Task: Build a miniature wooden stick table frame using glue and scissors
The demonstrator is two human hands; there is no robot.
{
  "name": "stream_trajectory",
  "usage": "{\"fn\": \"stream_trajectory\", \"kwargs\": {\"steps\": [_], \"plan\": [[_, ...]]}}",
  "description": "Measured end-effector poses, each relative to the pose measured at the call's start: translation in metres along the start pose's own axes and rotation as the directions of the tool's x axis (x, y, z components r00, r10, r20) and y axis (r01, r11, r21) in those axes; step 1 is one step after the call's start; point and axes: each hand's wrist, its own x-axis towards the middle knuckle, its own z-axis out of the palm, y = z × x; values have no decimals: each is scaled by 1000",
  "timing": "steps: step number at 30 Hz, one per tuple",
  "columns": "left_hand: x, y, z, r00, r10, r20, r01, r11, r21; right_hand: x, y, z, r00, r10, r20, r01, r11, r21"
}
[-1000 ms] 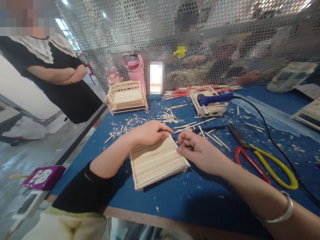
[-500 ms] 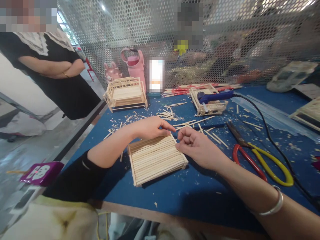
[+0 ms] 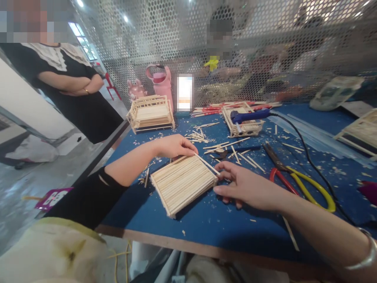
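A flat panel of pale wooden sticks (image 3: 184,184) lies slightly tilted on the blue table. My left hand (image 3: 178,147) is closed over its far edge, with the fingertips near the far right corner. Along the panel's right side runs a thin wooden stick (image 3: 207,163). My right hand (image 3: 240,182) is at the near end of that stick, by the panel's right corner, with thumb and fingers apart. Its index fingertip is at or very near the stick's end; contact is hard to make out.
Large scissors (image 3: 290,171) with red and yellow handles lie on the right. A blue glue gun (image 3: 250,115) rests on a small stick frame (image 3: 226,118). Behind are a stick-built bench (image 3: 151,114) and a pink bottle (image 3: 161,84). A person (image 3: 73,86) stands at the left, arms folded.
My right hand has moved down and to the right, its fingers opening out. The thin stick now shows along the panel's right side. The panel has turned slightly, with my left hand still on it.
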Motion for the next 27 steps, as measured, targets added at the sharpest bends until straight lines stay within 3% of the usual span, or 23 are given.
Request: {"fn": "stream_trajectory", "kwargs": {"steps": [3, 6, 11, 13, 17, 20, 23, 27], "plan": [[-6, 2, 7, 983, -169, -68, 145, 952, -269, 2, 7, -1, 992, -58, -108, 72, 989, 129], [-12, 7, 23, 953, -259, -159, 158, 869, -469, 13, 10, -15, 979, -90, -183, 111, 988, 110], [-22, 4, 50, 939, -216, -269, 108, 925, -364, 16, 7, -37, 995, -48, -93, 46, 999, -23], [-23, 1, 55, 934, -184, -307, 79, 943, -323, 10, 5, -39, 980, -69, -187, 54, 995, -84], [-22, -4, 56, 934, -159, -320, 55, 949, -311, 2, 6, -37, 879, -245, -410, 168, 962, -215], [-22, -5, 57, 931, -148, -333, 46, 955, -293, 4, 10, -33, 844, -353, -404, 217, 913, -345], [-23, -5, 59, 926, -136, -352, 35, 960, -279, 7, 14, -29, 836, -385, -391, 218, 886, -408], [-24, -6, 61, 937, -192, -291, 54, 904, -424, 7, 18, -27, 825, -392, -407, 214, 884, -416]]}}
